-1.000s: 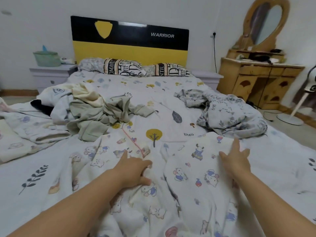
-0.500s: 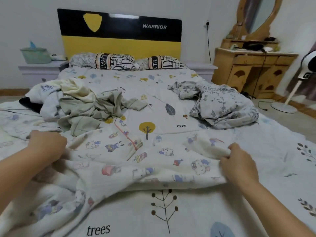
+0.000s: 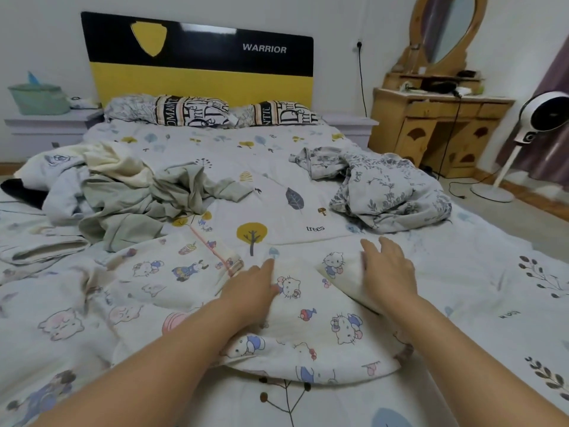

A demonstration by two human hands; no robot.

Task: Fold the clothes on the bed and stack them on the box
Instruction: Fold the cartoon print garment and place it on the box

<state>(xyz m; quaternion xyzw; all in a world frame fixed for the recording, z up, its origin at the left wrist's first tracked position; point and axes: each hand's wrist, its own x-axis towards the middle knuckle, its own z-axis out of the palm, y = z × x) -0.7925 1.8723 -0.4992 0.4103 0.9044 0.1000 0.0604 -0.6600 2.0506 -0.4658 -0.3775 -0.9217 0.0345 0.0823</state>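
A person leans over the bed (image 3: 462, 272) with both palms flat on a cartoon-print garment (image 3: 308, 318), the left hand (image 3: 255, 288) and right hand (image 3: 388, 272) each released, fingers spread, neither grip closed on anything. The thin, soft white cloth, printed with small cats and other cartoon figures, lies directly under the hands and bunches out past the left one, its near edge doubled into a rounded fold. The step in hand looks like smoothing that garment before another fold; the next move likely calls for pinching an edge and drawing it across evenly. Beyond the left hand sits a rumpled pile of pale green and cream clothes (image 3: 129, 195); beyond the right, a crumpled grey floral piece (image 3: 391, 192). No box is in view.
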